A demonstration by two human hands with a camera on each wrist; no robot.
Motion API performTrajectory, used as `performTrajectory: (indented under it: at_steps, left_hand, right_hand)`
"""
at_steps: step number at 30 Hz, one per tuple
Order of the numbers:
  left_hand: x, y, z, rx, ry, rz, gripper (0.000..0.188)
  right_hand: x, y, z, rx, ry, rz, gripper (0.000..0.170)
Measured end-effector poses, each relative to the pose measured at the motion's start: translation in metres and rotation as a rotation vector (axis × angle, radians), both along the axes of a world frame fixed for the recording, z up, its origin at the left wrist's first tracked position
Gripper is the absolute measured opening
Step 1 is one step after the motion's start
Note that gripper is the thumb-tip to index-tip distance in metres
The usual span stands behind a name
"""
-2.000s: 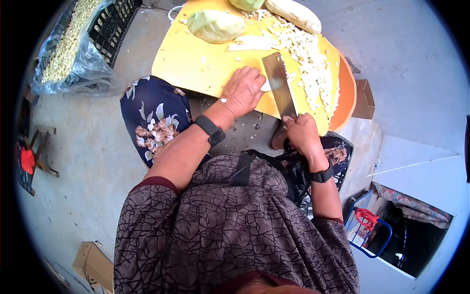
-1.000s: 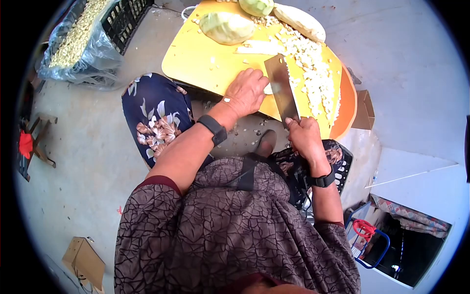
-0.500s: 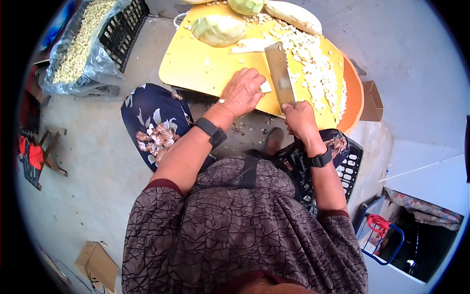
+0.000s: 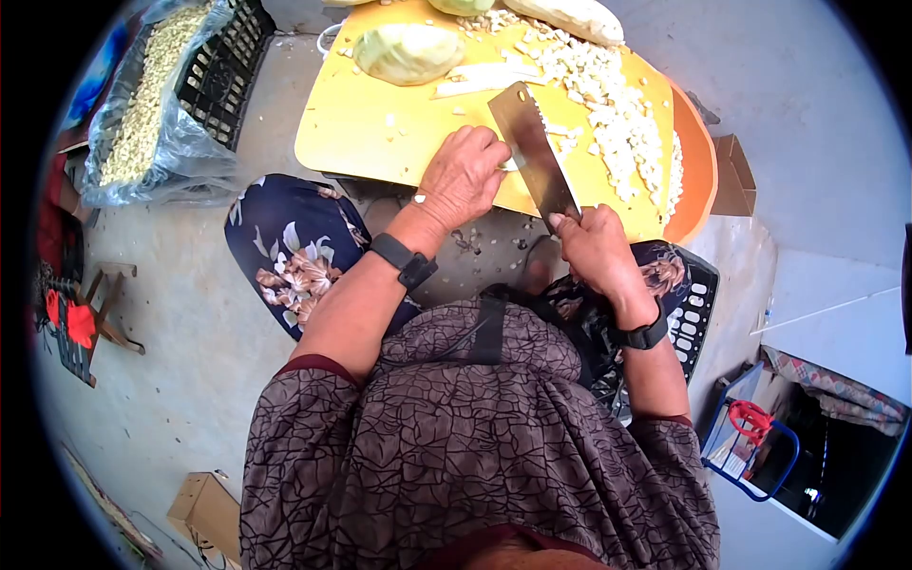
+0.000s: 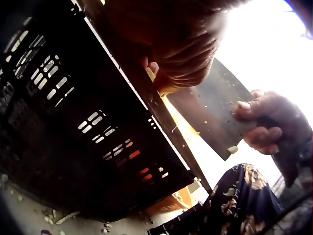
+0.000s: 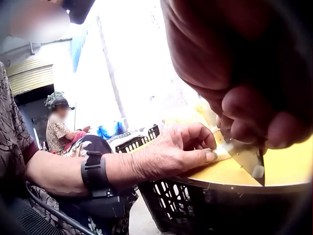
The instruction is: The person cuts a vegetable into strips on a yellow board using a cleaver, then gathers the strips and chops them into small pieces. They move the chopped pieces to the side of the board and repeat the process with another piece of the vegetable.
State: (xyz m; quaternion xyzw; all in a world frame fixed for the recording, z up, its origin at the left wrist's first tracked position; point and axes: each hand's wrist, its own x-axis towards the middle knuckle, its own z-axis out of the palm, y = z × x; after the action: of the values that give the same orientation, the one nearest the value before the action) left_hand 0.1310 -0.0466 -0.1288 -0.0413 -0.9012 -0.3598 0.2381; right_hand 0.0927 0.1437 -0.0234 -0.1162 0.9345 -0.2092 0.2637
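My right hand (image 4: 598, 252) grips the handle of a broad cleaver (image 4: 534, 147), its blade slanting across the front of a yellow board (image 4: 370, 133). My left hand (image 4: 463, 171) pinches a small pale vegetable piece (image 6: 224, 152) against the board, close beside the blade, with thumb and curled fingers. In the left wrist view the cleaver (image 5: 210, 107) has a small pale bit stuck near its lower corner. Diced pale pieces (image 4: 617, 133) lie heaped right of the blade. Behind it rest pale strips (image 4: 484, 78) and a large peeled pale-green vegetable (image 4: 408, 53).
The board sits over a black crate (image 6: 171, 200) and an orange basin (image 4: 698, 171). A plastic-lined crate full of diced pieces (image 4: 152, 104) stands at left. A long peeled vegetable (image 4: 570, 17) lies at the back. Another person (image 6: 61, 127) sits beyond in the right wrist view.
The cleaver was a little apart from the pale piece half a second ago; its blade has now come left, right up to it. My left hand keeps its hold.
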Motion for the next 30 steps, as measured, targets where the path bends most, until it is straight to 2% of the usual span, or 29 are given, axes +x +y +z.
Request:
performTrajectory:
  at_steps: [2,5,11,14,17,21,27,30]
  left_hand:
    - [-0.001,0.000,-0.001,0.009,0.004,-0.014,0.021]
    - [-0.003,0.000,-0.002,0.034,0.006,-0.021,0.020]
    - [-0.005,0.000,-0.001,0.071,0.001,-0.039,0.017]
    - [-0.005,-0.002,-0.003,0.109,-0.019,-0.068,0.019]
    - [-0.005,-0.003,-0.002,0.135,0.029,-0.019,0.022]
    - [-0.002,-0.010,-0.002,0.078,-0.021,0.023,0.024]
    - [-0.004,-0.007,-0.002,0.002,-0.048,0.001,0.020]
    - [-0.005,-0.008,-0.004,-0.006,-0.025,0.012,0.018]
  right_hand:
    - [-0.003,-0.006,0.008,-0.029,-0.076,-0.025,0.039]
    - [-0.007,-0.018,0.019,0.087,-0.219,-0.056,0.039]
    - [-0.016,-0.018,-0.018,0.084,-0.023,0.027,0.037]
    - [-0.021,-0.022,-0.015,0.001,-0.242,-0.198,0.037]
    - [-0.026,-0.008,-0.026,-0.018,0.016,-0.142,0.038]
    - [-0.017,-0.004,-0.006,-0.021,-0.046,-0.201,0.040]
    - [-0.002,-0.003,0.006,0.008,-0.009,-0.049,0.042]
    - [-0.001,0.002,-0.005,-0.036,-0.010,0.000,0.041]
